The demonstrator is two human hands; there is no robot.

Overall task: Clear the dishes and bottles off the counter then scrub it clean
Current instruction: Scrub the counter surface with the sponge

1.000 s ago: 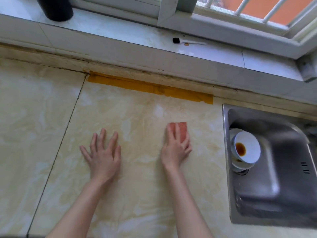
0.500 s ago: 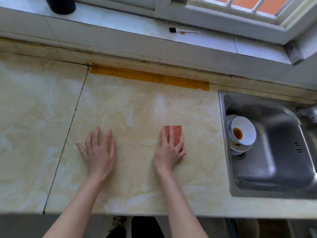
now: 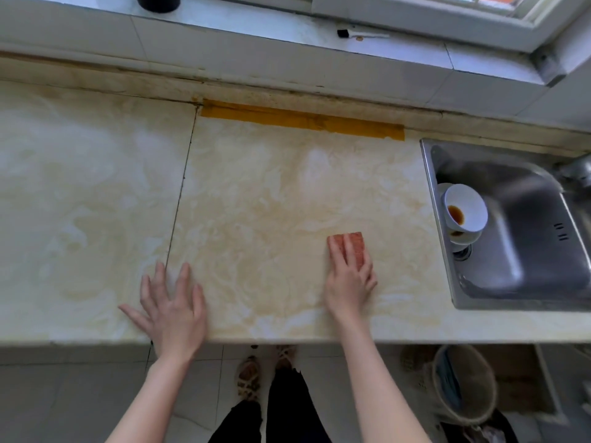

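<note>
My right hand [image 3: 350,284], fingers together, presses a reddish sponge [image 3: 357,247] flat on the stained cream worktop [image 3: 256,193]; left hand [image 3: 172,310] lies spread at its front edge.

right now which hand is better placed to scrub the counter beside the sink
Right. The right hand presses the red sponge on the counter close to the sink; the left hand rests flat farther away, holding nothing.

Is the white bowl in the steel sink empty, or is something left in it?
Not empty: the white bowl, in the steel sink, holds a small brown puddle.
</note>
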